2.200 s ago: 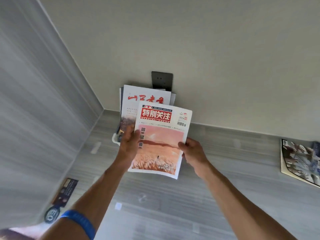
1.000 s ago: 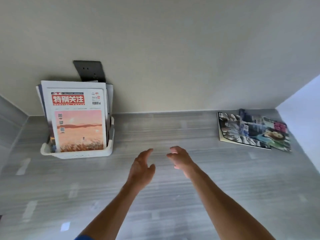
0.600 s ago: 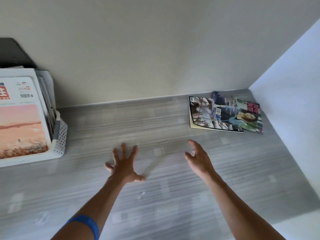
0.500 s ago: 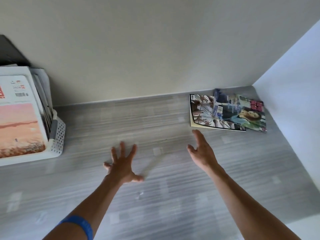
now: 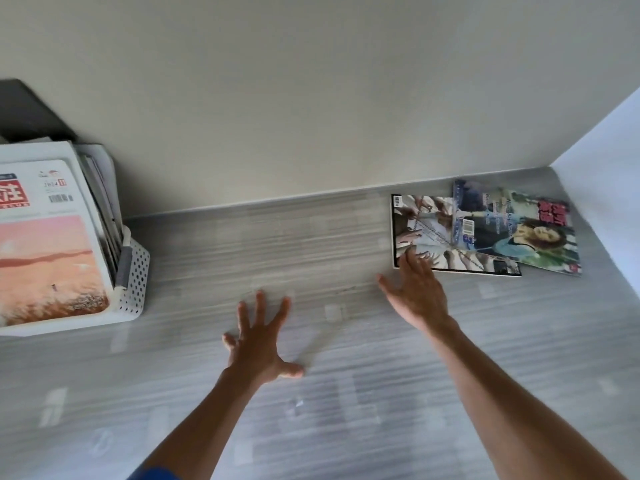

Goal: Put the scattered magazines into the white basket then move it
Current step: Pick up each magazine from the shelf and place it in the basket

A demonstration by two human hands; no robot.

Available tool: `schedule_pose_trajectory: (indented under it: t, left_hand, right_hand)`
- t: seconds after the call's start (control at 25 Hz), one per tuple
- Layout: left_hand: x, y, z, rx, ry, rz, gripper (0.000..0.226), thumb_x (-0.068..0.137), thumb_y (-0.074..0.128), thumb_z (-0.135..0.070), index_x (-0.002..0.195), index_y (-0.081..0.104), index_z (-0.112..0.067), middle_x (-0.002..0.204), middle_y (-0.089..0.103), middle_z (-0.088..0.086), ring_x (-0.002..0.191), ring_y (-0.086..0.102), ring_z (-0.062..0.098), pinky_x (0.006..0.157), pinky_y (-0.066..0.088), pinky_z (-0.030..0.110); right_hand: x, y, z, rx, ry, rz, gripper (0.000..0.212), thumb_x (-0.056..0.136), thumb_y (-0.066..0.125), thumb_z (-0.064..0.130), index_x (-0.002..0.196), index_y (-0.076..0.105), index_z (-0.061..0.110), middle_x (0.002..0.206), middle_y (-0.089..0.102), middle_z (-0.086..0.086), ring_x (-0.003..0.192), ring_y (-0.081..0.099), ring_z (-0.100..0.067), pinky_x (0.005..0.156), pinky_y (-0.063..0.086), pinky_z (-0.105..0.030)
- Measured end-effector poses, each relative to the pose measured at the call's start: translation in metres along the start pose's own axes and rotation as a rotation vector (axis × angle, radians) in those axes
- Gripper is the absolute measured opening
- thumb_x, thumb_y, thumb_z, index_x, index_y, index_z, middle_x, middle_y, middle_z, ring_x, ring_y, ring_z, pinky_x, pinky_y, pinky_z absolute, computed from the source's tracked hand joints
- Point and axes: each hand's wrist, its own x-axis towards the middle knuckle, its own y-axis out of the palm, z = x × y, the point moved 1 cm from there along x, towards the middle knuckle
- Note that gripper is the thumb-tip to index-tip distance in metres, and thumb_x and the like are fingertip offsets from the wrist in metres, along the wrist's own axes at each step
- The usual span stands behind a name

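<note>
Head view: both arms reach up from the bottom edge over a grey wood-grain floor (image 5: 311, 244) that meets a beige wall (image 5: 311, 98) across the middle of the frame.

At centre, the left hand (image 5: 258, 344) is palm down with its fingers spread wide and straight, the thumb out to the right. It grasps nothing; whether it touches the floor or hovers just over it I cannot tell.

Right of centre, the right hand (image 5: 417, 292) is flat with straight, relaxed fingers and holds nothing. Its fingertips overlap the lower left corner of a magazine (image 5: 422, 226) with a black border. Actual contact cannot be made out.

That magazine lies flat in the right part of the frame, close to the wall. A second magazine (image 5: 519, 233), with a green and blue cover, lies partly on top of its right side and reaches further right, near a pale side wall (image 5: 609, 188).

At the left edge stands the white basket (image 5: 136, 271), perforated on its side, on the floor by the wall. Several magazines stand in it, leaning back; the front one (image 5: 45, 244) shows a pink-orange landscape and a red title block. A dark panel (image 5: 24, 109) shows on the wall behind them, upper left.

A blue wristband (image 5: 156, 474) shows on the left forearm at the bottom edge.
</note>
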Motion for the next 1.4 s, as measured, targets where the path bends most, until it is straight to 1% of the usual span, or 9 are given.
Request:
schedule_pose_trajectory:
  t: [0.2,0.32,0.4,0.72,0.84,1.0,1.2,1.28,1.4]
  left_hand:
    - [-0.003,-0.007,-0.003,0.003,0.020,0.095,0.134,0.059,0.082,-0.057,0.147,-0.017,-0.046,0.152,-0.042,0.001,0.144,-0.028,0.041,0.107,0.015,0.073]
    - [-0.010,-0.023,0.012,-0.291,0.011,-0.094,0.088,0.073,0.070,-0.042,0.151,0.028,-0.033,0.164,0.012,0.001,0.150,0.016,0.026,0.115,0.026,0.044]
    - [-0.017,-0.028,0.033,-0.594,-0.117,-0.283,0.065,0.080,0.065,-0.031,0.142,0.046,-0.024,0.148,0.049,0.004,0.133,0.048,0.023,0.108,0.040,0.034]
    - [-0.073,0.018,0.033,-0.352,-0.165,-0.347,0.046,0.080,0.068,-0.040,0.120,0.054,-0.023,0.120,0.057,0.003,0.110,0.052,0.028,0.085,0.048,0.039]
    - [-0.073,0.009,0.047,-0.567,-0.231,-0.234,0.026,0.077,0.066,-0.044,0.097,0.063,-0.027,0.105,0.070,-0.004,0.102,0.063,0.025,0.076,0.044,0.030]
    - [-0.093,0.002,0.049,-0.794,0.061,-0.236,0.019,0.092,0.054,-0.031,0.077,0.060,-0.040,0.078,0.069,-0.012,0.088,0.067,0.022,0.065,0.043,0.027]
    - [-0.138,-0.011,0.089,-1.068,0.214,-0.386,0.016,0.097,0.053,-0.018,0.104,0.068,-0.022,0.088,0.074,0.001,0.079,0.071,0.023,0.067,0.059,0.040]
    - [-0.155,-0.028,0.105,-1.153,0.214,-0.461,0.022,0.097,0.051,-0.001,0.108,0.067,-0.012,0.080,0.073,-0.004,0.065,0.065,0.004,0.057,0.051,0.020]
    - [-0.179,-0.065,0.138,-1.238,0.207,-0.561,0.022,0.095,0.052,-0.001,0.108,0.067,-0.009,0.077,0.071,-0.008,0.065,0.059,-0.001,0.057,0.044,0.012]
  right_hand:
    - [-0.066,0.019,0.032,-0.101,-0.195,0.101,0.097,0.082,0.030,0.078,0.154,0.011,0.015,0.164,0.000,-0.004,0.150,0.003,-0.029,0.117,0.023,-0.041]
    - [-0.124,0.042,0.051,-0.079,-0.338,0.169,0.095,0.082,0.031,0.078,0.153,0.015,0.017,0.163,0.001,-0.001,0.150,0.004,-0.026,0.117,0.024,-0.040]
    - [-0.167,0.056,0.064,-0.061,-0.456,0.184,0.087,0.084,0.035,0.073,0.150,0.027,0.017,0.162,0.013,0.001,0.149,0.015,-0.026,0.115,0.030,-0.039]
    - [-0.233,0.062,0.092,-0.046,-0.656,0.373,0.069,0.087,0.037,0.066,0.142,0.045,0.024,0.158,0.025,0.014,0.149,0.009,-0.013,0.116,0.023,-0.032]
    - [-0.231,0.058,0.086,0.031,-0.577,0.446,0.059,0.087,0.043,0.063,0.135,0.053,0.030,0.152,0.036,0.021,0.145,0.018,0.000,0.112,0.026,-0.022]
    - [-0.217,0.052,0.105,0.371,-0.266,0.405,0.037,0.087,0.060,0.041,0.124,0.058,0.034,0.127,0.062,0.014,0.114,0.059,-0.001,0.095,0.048,-0.022]
    - [-0.184,0.033,0.147,0.665,0.158,0.120,0.078,0.082,0.074,0.032,0.145,0.030,0.022,0.145,0.045,-0.003,0.124,0.052,-0.024,0.091,0.047,-0.033]
    - [-0.178,0.021,0.175,0.904,0.348,0.251,0.080,0.082,0.074,0.033,0.145,0.027,0.022,0.127,0.057,-0.005,0.092,0.065,-0.024,0.065,0.052,-0.033]
    - [-0.178,0.001,0.239,1.028,0.236,0.319,0.031,0.090,0.063,0.018,0.117,0.055,0.006,0.075,0.063,-0.011,0.039,0.045,-0.012,0.036,0.028,-0.022]
